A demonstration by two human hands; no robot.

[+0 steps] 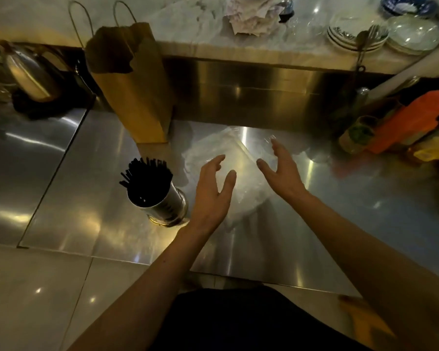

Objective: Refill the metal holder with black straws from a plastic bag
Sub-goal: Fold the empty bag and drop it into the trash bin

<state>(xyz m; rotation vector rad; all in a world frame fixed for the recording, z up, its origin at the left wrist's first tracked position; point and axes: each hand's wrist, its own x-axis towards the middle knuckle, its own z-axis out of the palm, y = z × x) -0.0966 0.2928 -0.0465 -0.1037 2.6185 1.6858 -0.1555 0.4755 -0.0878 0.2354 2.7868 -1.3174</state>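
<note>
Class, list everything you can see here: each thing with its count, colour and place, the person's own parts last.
metal holder: one, silver, on the steel counter, left of centre
black straws: many, black, standing in the metal holder
plastic bag: one, clear, flat on the steel counter, centre
paper bag: one, brown, upright behind the metal holder
plates: one stack, white and blue, ledge at upper right
left hand: one, bare, open over the plastic bag
right hand: one, bare, open over the plastic bag

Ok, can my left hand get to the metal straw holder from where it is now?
Probably yes. The left hand is open and holds nothing, and the metal holder stands just to its left with nothing between them. The paper bag stands behind the holder, off that path.
</note>
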